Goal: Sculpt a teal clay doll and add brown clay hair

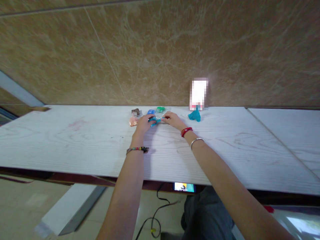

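Your left hand point(145, 122) and right hand point(170, 118) both grip the blue clay point(156, 120), just above the desk point(87, 140) or on it, can't tell. Brown point(135, 112), pink point(133, 121) and green packets point(160, 109) sit near your hands.

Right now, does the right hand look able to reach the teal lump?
Probably yes: nothing seems to separate the right hand and the lump, though its fingers look busy at the teal piece.
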### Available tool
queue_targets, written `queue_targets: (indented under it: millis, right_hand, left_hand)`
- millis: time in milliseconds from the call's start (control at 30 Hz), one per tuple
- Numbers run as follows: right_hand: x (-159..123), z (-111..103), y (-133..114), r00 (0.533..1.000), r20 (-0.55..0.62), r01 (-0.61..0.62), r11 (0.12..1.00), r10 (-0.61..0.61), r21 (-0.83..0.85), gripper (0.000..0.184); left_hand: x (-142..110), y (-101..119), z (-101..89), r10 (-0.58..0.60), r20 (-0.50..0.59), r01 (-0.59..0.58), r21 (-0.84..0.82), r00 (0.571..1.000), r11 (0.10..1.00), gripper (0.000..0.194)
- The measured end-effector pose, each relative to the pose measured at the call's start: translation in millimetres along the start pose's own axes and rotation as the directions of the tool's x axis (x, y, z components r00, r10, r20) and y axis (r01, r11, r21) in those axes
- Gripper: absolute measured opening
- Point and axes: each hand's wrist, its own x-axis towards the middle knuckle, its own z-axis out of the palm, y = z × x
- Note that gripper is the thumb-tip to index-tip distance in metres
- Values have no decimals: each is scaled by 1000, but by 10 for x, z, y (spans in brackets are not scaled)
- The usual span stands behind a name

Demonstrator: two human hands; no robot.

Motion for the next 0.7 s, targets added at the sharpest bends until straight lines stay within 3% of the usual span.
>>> queue_targets:
  millis: [167,333,533,700]
  right_hand:
    - [-36,-12,-4,992,-3,-124,989,124,80,14]
    - [-18,29,16,999,50,-23,997,19,70,17]
    - [-18,64,14,991,132,28,999,-30,21,14]
    - [-5,71,-39,994,100,61,995,-53,-75,6]
  left_hand:
    - [12,-9,11,24,6,-24,26,1000,999,30]
    - [12,-8,8,48,7,-48,34,999,998,30]
    - [3,61,-12,-10,27,10,-4,1000,1000,30]
    - [8,48,-1,6,27,-6,-3,1000,1000,30]
